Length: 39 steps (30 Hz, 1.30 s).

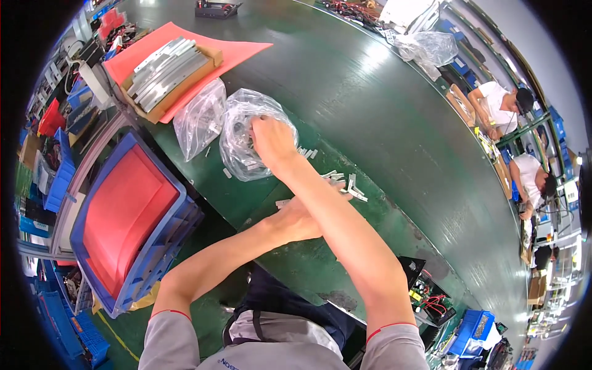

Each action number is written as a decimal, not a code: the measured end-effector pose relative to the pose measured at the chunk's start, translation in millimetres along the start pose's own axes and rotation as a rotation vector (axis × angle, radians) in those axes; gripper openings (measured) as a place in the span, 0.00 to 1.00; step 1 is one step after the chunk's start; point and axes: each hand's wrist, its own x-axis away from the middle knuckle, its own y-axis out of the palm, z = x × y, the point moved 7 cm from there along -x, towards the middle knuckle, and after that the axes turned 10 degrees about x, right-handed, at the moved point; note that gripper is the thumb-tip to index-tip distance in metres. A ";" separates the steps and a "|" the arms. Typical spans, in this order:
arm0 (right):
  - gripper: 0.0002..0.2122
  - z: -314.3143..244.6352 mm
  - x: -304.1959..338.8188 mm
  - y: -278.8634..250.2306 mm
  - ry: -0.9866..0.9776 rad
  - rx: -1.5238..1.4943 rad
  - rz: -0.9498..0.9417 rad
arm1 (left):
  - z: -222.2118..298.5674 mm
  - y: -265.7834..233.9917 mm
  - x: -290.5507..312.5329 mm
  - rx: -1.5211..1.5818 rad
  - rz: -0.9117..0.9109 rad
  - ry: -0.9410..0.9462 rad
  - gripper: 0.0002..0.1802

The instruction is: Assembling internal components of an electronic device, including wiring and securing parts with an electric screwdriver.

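My right hand [272, 140] reaches into the mouth of a clear plastic bag [237, 161], its fingers curled closed. Whatever they grip is hidden. Small metal pieces show inside the bag. Crossing beneath my right forearm, my left hand [298, 219] lies low over the green table, fingers stretched out, with the fingertips partly showing past the forearm. Small silvery metal pieces [354, 188] are scattered beside those fingertips, and a few more [306, 152] lie by the bag's right side.
A second clear bag [200, 120] stands left of the first. Behind it, a cardboard box of metal strips [161, 74] rests on a red sheet [237, 52]. At left is a blue crate [179, 206] with red lining; at lower right, an opened electronic device [425, 293]. Two people work far right.
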 end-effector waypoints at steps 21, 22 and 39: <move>0.04 27.4 144.6 -266.9 -0.141 -0.026 0.177 | 59.3 -12.1 0.2 0.046 0.153 -0.104 0.14; 0.05 34.2 176.8 -296.7 -0.037 -0.008 0.169 | 70.5 -12.4 -9.0 0.074 0.152 -0.051 0.15; 0.10 36.7 525.8 -221.3 1.276 -0.307 0.504 | 237.9 64.1 -70.0 0.052 -0.455 0.224 0.13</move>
